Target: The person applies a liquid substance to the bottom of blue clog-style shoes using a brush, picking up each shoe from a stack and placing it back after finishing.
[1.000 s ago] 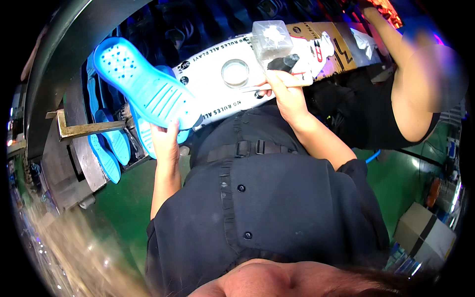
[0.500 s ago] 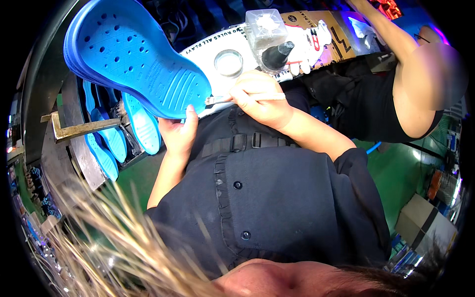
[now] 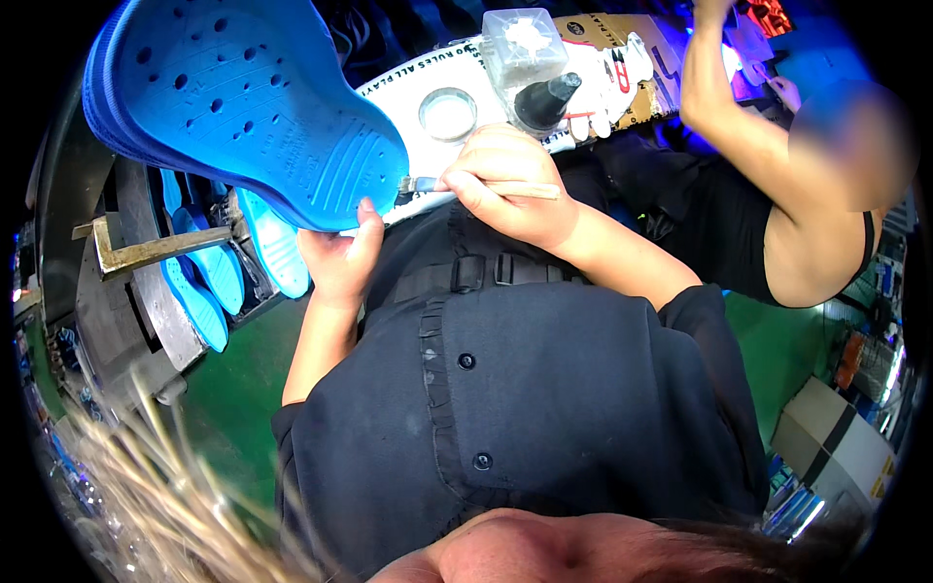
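A large blue shoe sole (image 3: 335,146), with holes in its wide part and ridges toward the heel, tilts up at upper left. My left hand (image 3: 340,257) grips it by the heel end, thumb on the top face and fingers hidden beneath. In my right hand (image 3: 507,183) is a flat brush (image 3: 530,189) with a pale handle. Its bristle end lies against the heel's right rim. Just beyond that hand a round open jar (image 3: 447,115) with pale contents stands on the white worktop (image 3: 403,92).
Behind the jar are a clear plastic box (image 3: 523,49), a black nozzle bottle (image 3: 546,102) and a red-handled tool (image 3: 622,73). More blue soles (image 3: 199,301) sit in a rack at left, beside a metal bracket (image 3: 160,248). A co-worker's arm (image 3: 739,126) reaches over the bench at right.
The sole and my left hand have shifted slightly left. My right hand has moved a little up and left, the brush still at the heel rim. The co-worker's arm has changed its bend.
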Demonstrator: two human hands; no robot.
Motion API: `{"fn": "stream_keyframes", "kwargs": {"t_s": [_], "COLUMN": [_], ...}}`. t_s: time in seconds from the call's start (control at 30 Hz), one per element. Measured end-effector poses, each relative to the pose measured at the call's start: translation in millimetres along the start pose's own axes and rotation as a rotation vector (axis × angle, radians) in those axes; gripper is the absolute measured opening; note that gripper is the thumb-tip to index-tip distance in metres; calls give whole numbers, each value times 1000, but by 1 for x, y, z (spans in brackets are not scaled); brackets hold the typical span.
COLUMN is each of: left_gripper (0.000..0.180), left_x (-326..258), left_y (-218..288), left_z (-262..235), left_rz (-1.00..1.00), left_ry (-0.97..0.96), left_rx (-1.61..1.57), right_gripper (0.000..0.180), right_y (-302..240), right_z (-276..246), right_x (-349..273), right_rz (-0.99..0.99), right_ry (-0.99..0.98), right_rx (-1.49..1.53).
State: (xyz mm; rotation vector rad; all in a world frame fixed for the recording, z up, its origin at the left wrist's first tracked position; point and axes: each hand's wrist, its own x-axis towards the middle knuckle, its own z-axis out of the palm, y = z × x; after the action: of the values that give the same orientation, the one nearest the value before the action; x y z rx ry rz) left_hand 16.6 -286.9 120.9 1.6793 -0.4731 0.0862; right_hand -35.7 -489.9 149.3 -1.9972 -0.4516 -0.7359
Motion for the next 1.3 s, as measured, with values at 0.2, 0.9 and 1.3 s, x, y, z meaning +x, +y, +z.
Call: {"fn": "stream_keyframes", "kwargs": {"t_s": [0.2,0.9,1.3], "left_gripper": [33,37,38], "left_x": [1,4,8], "left_y": [-4,-7,-10], "left_z": [2,10,9], "left_rz": [92,228,217], "left_ry": [50,77,63], "left_rx": [-24,-4,32], "right_gripper": [9,11,14], "right_y": [10,-1,2], "right_z": [-6,5,3], "right_x": [-7,-5,-4], "right_rz": [-14,-85,-32], "right_ry": [-7,37,-4], "right_rx": [-110,-16,7]}}
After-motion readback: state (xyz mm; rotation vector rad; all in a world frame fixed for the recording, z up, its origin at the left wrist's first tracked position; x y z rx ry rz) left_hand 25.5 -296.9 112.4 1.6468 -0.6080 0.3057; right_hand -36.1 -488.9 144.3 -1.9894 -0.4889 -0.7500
